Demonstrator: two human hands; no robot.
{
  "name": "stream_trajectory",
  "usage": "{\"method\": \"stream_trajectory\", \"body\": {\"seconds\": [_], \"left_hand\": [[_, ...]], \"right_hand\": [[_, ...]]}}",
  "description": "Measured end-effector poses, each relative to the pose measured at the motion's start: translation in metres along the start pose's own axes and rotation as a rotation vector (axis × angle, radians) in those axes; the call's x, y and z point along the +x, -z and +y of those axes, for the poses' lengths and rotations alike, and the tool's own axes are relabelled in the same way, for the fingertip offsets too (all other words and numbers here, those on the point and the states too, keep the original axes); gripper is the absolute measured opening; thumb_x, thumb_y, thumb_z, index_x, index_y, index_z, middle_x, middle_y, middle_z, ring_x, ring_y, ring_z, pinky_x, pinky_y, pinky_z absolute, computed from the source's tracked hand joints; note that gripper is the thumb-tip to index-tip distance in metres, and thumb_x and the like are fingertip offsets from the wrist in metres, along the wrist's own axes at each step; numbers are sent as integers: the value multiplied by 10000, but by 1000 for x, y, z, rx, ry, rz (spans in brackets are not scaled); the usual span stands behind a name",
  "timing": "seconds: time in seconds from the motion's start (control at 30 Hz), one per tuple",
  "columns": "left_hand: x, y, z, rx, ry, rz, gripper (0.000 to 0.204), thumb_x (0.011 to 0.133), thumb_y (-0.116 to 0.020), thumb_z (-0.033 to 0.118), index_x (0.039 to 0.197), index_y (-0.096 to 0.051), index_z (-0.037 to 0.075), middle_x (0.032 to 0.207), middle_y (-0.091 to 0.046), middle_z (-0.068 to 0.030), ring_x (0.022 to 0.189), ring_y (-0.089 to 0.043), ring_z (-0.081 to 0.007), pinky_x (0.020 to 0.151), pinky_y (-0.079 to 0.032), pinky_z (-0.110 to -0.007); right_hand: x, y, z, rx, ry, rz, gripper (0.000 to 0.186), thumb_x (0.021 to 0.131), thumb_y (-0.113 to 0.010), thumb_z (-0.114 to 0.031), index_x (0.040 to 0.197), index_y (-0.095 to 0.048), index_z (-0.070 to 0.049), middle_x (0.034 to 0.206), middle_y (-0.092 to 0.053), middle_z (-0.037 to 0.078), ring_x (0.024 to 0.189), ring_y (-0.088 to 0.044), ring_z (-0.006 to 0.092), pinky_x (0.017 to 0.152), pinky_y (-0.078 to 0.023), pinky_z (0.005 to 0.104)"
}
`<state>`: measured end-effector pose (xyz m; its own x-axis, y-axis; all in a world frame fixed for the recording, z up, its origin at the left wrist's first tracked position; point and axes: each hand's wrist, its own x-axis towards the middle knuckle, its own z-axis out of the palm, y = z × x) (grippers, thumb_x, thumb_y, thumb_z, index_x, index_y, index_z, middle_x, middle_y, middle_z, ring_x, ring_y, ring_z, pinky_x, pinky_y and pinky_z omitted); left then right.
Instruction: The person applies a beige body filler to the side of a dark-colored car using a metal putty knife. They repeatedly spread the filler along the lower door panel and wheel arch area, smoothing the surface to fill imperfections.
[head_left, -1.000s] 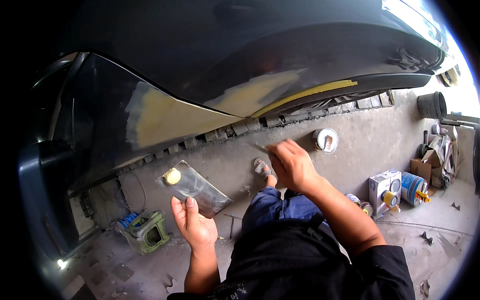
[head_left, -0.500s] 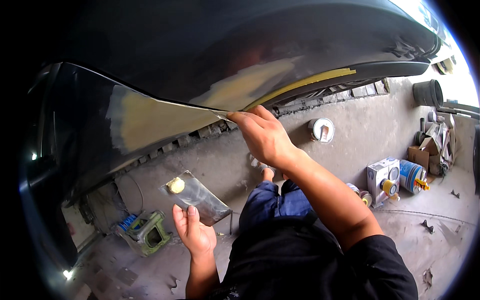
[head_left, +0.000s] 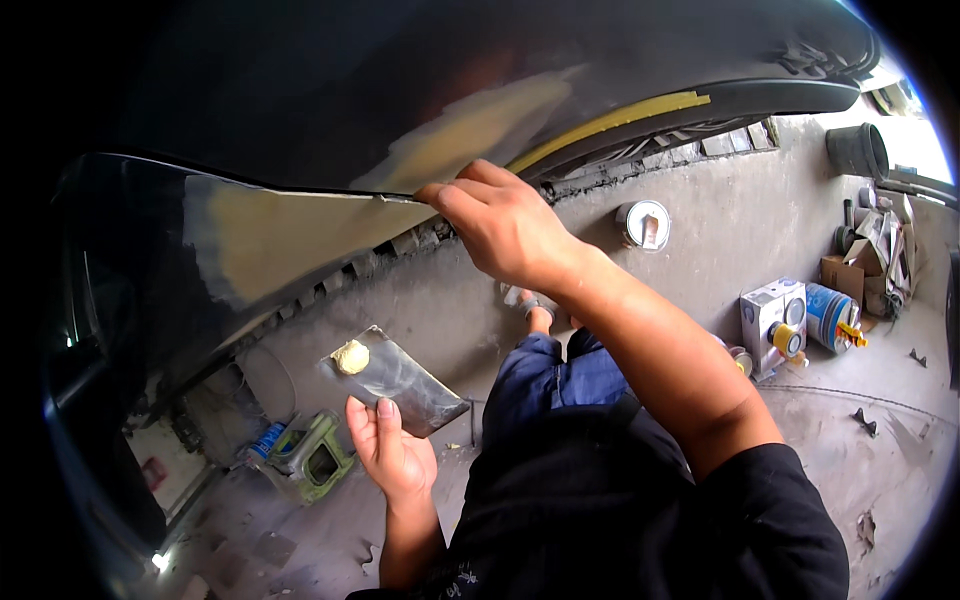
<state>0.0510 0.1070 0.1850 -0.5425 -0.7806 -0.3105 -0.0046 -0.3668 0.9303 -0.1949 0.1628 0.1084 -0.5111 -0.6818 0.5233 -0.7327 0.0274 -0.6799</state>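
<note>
My left hand (head_left: 394,455) grips a flat metal plate (head_left: 410,390) carrying a lump of pale yellow putty (head_left: 349,357). My right hand (head_left: 490,225) is closed on a thin blade, mostly hidden by the fingers, at the narrow panel gap of a dark car body (head_left: 500,40). Its fingertips touch the car beside a sanded yellow-beige filler patch (head_left: 290,240). A second patch (head_left: 460,130) lies above the gap, and yellow tape (head_left: 610,117) runs along the lower trim.
A round can (head_left: 643,226) stands on the concrete floor (head_left: 720,210). At right are a black bucket (head_left: 855,152), a white box (head_left: 770,325), a blue container (head_left: 830,318) and cardboard scraps (head_left: 870,260). A green stand (head_left: 310,460) is at lower left.
My right hand has moved up and leftward from above the floor to the car's panel gap. The plate in my left hand has shifted slightly. The view has tilted a little.
</note>
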Motion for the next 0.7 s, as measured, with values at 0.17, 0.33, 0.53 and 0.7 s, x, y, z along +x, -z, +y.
{"method": "stream_trajectory", "body": {"seconds": [0.17, 0.33, 0.53, 0.7], "left_hand": [[-1, 0, -1, 16, 1, -27, 278, 967, -439, 14, 1241, -458, -29, 1168, -581, -101, 1068, -534, -150, 975, -398, -315], [-2, 2, -1, 21, 5, -49, 284, 969, -447, 19, 1249, -451, -30, 1164, -583, -99, 1060, -540, -149, 967, -408, -316], [0, 9, -3, -3, -2, -124, 317, 968, -438, 11, 1284, -460, 2, 1242, -569, -100, 1138, -537, -176, 1011, -404, -339], [-1, 10, -2, 5, -1, -113, 312, 967, -439, 13, 1278, -462, 0, 1239, -570, -99, 1134, -539, -175, 1010, -404, -338]], "right_hand": [[-1, -2, 2, -6, -13, -9, 321, 737, -572, -27, 1057, -581, -49, 812, -637, 58, 823, -571, 274, 746, -494, 375], [-5, -1, 4, -13, -60, -55, 342, 725, -568, -16, 1065, -578, -45, 844, -648, 65, 841, -573, 279, 759, -495, 376], [-10, -5, 9, -48, -76, -93, 316, 723, -551, -11, 1037, -559, -42, 858, -640, 72, 851, -573, 289, 758, -493, 380], [-17, -10, 13, -47, -94, -102, 274, 727, -537, -11, 999, -549, -39, 855, -636, 77, 846, -573, 294, 765, -489, 382]]}}
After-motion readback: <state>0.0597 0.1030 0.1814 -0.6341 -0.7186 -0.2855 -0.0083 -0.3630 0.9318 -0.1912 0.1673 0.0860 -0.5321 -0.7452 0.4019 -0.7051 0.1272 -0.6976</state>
